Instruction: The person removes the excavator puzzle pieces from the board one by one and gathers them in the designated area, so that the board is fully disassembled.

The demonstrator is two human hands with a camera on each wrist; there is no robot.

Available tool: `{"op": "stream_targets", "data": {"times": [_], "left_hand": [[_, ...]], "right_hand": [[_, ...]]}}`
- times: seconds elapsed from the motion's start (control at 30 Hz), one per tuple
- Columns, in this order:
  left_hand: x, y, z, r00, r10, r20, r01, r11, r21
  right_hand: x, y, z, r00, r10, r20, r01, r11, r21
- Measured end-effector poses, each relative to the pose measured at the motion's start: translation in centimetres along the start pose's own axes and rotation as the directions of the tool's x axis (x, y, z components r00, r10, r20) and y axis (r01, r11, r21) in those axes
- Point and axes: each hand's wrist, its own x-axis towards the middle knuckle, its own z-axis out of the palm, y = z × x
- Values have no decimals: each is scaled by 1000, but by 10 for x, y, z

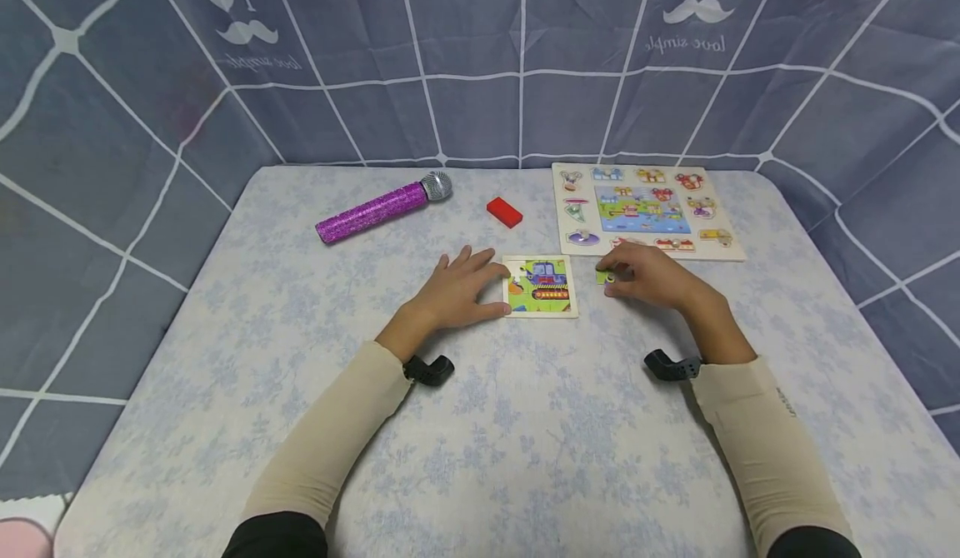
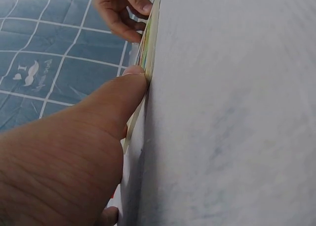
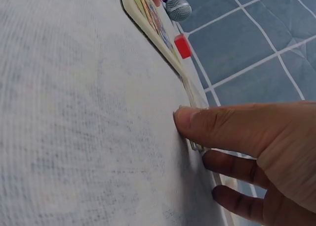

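A blue-grey gridded curtain (image 1: 472, 117) hangs behind a floral-clothed table (image 1: 525, 425). At far right lies a picture board (image 1: 587, 200), its small figures framing a central scene. Just nearer, the right hand (image 1: 648, 275) pinches something small; the left hand (image 1: 457, 291) is spread, touching the left edge of a puzzle tray (image 1: 543, 315). A purple microphone (image 1: 382, 211) lies far left. The tray, mid-table, holds a digger picture. Beyond it sits a red block (image 1: 504, 211). The pinched green puzzle piece (image 1: 602, 277) is just right of the tray.

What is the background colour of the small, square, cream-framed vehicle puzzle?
Mostly yellow-green; the square, cream-framed puzzle shows best in the head view.
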Motion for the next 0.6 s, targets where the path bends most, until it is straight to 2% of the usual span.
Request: {"op": "stream_targets", "data": {"times": [0.2, 0.43, 0.6], "left_hand": [[-1, 0, 1, 1000, -3, -2, 3, 1000, -13], [-2, -1, 0, 1000, -4, 1, 4, 1000, -12], [-1, -1, 1, 1000, -3, 1, 3, 1000, 0]], "right_hand": [[-3, 4, -2, 999, 39, -4, -39, 998, 43], [-5, 7, 0, 998, -17, -53, 19, 999, 42], [-6, 6, 0, 999, 5, -41, -3, 999, 46]]}}
